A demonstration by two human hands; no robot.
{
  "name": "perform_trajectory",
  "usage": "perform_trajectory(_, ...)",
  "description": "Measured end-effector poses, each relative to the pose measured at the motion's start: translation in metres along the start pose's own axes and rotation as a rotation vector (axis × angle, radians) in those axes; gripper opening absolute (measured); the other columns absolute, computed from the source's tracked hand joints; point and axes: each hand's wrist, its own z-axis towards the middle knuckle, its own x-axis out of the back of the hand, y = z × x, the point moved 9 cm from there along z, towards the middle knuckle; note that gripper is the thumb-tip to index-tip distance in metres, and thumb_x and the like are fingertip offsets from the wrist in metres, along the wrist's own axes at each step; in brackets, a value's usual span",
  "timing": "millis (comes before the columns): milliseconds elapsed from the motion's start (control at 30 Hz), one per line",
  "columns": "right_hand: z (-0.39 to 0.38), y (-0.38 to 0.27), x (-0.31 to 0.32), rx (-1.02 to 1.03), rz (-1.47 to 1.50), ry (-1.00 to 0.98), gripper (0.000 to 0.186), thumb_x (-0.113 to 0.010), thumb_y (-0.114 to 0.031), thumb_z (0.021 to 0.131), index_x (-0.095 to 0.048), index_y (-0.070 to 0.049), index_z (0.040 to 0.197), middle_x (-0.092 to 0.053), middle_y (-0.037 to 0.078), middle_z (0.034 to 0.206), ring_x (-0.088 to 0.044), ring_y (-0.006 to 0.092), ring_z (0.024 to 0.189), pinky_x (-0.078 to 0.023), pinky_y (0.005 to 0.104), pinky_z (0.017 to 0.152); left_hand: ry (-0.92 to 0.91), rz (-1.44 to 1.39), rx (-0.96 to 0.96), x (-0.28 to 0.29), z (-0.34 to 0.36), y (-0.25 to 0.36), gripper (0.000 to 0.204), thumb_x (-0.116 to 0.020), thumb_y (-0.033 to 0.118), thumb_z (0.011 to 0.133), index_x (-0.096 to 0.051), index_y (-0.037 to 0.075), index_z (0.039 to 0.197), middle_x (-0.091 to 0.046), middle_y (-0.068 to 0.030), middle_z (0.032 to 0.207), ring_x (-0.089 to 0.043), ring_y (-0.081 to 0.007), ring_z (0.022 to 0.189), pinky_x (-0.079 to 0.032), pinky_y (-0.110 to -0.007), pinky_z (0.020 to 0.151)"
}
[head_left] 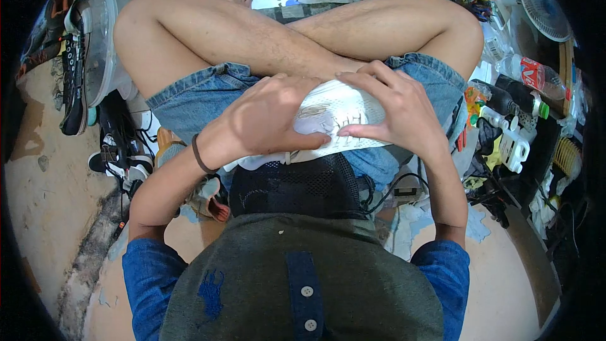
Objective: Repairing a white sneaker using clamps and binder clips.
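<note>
Over my lap I hold a white shoe (363, 110) with a textured surface and lace-like stitching; much of it is hidden by my hands. My left hand (265, 113) wraps its left side, thumb laid across the near part. From the right, my right hand (401, 104) grips it with fingers curved over the far side and thumb pointing inward. The two thumb tips are close together but apart. Just below the shoe, against my body, lies a black mesh piece (293, 186).
Dark shoes (117, 142) and a clear plastic tub (101, 47) are at the left. Along the right are several bottles, including a clear one with a red label (536, 76), a white jug (514, 145) and a fan (544, 5). A black cable (404, 180) loops beside my right forearm.
</note>
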Motion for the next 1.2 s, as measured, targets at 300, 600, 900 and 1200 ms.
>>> perform_trajectory(300, -0.005, 0.003, -0.008, 0.041, 0.027, 0.036, 0.052, -0.083, -0.032, 0.073, -0.071, -0.01, 0.118, -0.065, 0.009, 0.099, -0.068, 0.03, 0.087, -0.055, 0.0413, 0.079, 0.101, 0.094, -0.02, 0.0, 0.004, 0.009, 0.06, -0.081, 0.031, 0.074, -0.066, -0.008, 0.117, -0.071, -0.0266, 0.099, -0.068, -0.0403, 0.092, -0.053, -0.043, 0.088)
perform_trajectory(600, -0.019, -0.011, 0.004, 0.051, -0.059, 0.173, 0.046, -0.083, -0.03, 0.074, -0.073, -0.011, 0.115, -0.068, 0.005, 0.093, -0.066, 0.023, 0.081, -0.05, 0.0351, 0.07, -0.04, 0.011, 0.123, 0.006, 0.007, 0.002, 0.059, -0.084, 0.032, 0.076, -0.066, -0.003, 0.12, -0.07, -0.0227, 0.108, -0.066, -0.0392, 0.1, -0.051, -0.044, 0.091)
perform_trajectory(900, -0.029, -0.01, 0.019, -0.019, -0.05, 0.306, 0.041, -0.082, -0.031, 0.076, -0.075, -0.013, 0.112, -0.069, 0.003, 0.091, -0.066, 0.0191, 0.081, -0.045, 0.0323, 0.069, 0.029, 0.275, -0.072, 0.015, 0.012, 0.027, 0.043, -0.074, 0.03, 0.087, -0.067, 0.0, 0.117, -0.07, -0.0175, 0.099, -0.062, -0.0345, 0.091, -0.047, -0.042, 0.084)
perform_trajectory(1200, -0.015, 0.03, 0.056, -0.15, 0.144, 0.443, 0.041, -0.087, -0.028, 0.074, -0.076, -0.002, 0.103, -0.075, 0.015, 0.095, -0.073, 0.031, 0.085, -0.056, 0.0387, 0.077, 0.196, 0.344, -0.177, 0.048, 0.049, 0.042, 0.04, -0.075, 0.032, 0.086, -0.069, 0.001, 0.11, -0.069, -0.0141, 0.097, -0.061, -0.0327, 0.09, -0.046, -0.044, 0.08)
